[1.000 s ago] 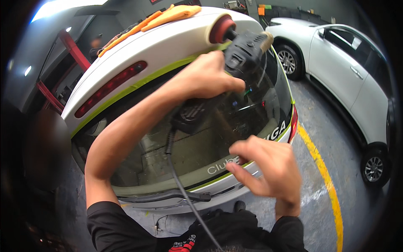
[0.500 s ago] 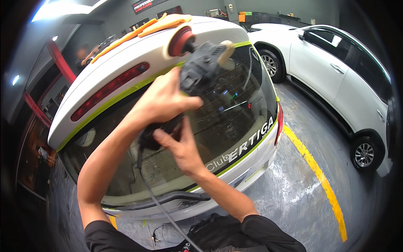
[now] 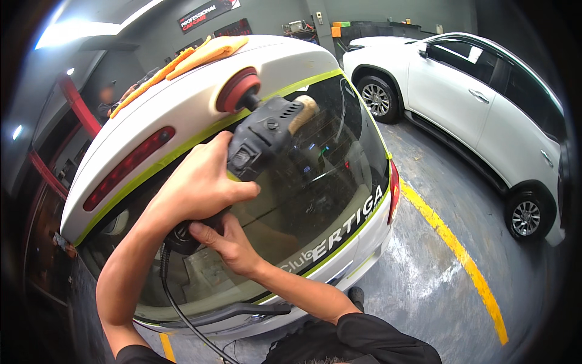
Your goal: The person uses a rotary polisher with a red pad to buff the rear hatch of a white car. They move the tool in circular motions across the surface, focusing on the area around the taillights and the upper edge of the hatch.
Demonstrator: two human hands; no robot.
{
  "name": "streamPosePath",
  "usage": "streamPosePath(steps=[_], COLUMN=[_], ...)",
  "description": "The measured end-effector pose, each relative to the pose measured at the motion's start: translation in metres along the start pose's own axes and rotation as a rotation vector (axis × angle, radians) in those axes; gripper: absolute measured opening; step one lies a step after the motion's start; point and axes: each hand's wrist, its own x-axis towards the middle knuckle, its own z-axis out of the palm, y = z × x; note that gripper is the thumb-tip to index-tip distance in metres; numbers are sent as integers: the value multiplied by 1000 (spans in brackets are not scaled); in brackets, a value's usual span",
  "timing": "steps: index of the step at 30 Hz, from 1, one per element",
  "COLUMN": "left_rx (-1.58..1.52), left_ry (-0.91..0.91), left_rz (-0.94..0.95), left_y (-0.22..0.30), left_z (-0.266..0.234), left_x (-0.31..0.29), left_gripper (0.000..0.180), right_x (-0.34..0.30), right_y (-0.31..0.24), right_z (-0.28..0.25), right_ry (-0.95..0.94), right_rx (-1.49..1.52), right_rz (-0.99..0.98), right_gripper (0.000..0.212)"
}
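Observation:
A dark grey corded polisher slants up across the rear of a white car. Its round pad with a red-brown backing rests against the white spoiler, right of the red brake light. My left hand grips the polisher's body, thumb pointing right. Lower down, my right hand is wrapped round the rear handle, and some of its fingers are hidden. From that handle the black cord runs down toward me. Yellow-green masking tape edges the spoiler and the rear window.
Two orange cloths lie on the roof. A wiper crosses the window's lower edge. Another white car stands at right, beyond a yellow floor line. A red post and a person are at far left.
The view has shifted, so the car and polisher sit lower and further left. Against the spoiler, the pad has moved slightly right, away from the brake light. Both hands keep their hold.

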Motion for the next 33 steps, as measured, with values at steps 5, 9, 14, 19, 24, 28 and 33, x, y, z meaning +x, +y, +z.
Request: streamPosePath(steps=[5, 9, 14, 19, 24, 28, 33], left_rx=[64, 100, 80, 36, -83, -154, -236], left_ry=[-37, -49, -98, -71, 35, 129, 218], left_rz=[19, 22, -7, 3, 32, 22, -49], left_y=[28, 54, 79, 88, 85, 87, 93], left_z=[17, 33, 51, 68, 76, 69, 65], left_x=[58, 104, 146, 179, 162, 128, 109], left_gripper=[77, 71, 68, 73, 69, 74, 73], right_x=[10, 16, 22, 27, 20, 6, 4], right_y=[-46, -76, -111, -138, -136, -125, -130], right_z=[-30, -77, -110, -146, -151, -135, -114], right_ry=[85, 71, 85, 110, 106, -22, -126], right_rx=[113, 135, 145, 72, -174, -123, -85], right_rz=[-35, 16, -12, -5, -25, 173, 123], right_gripper=[50, 53, 54, 49, 39, 59, 75])
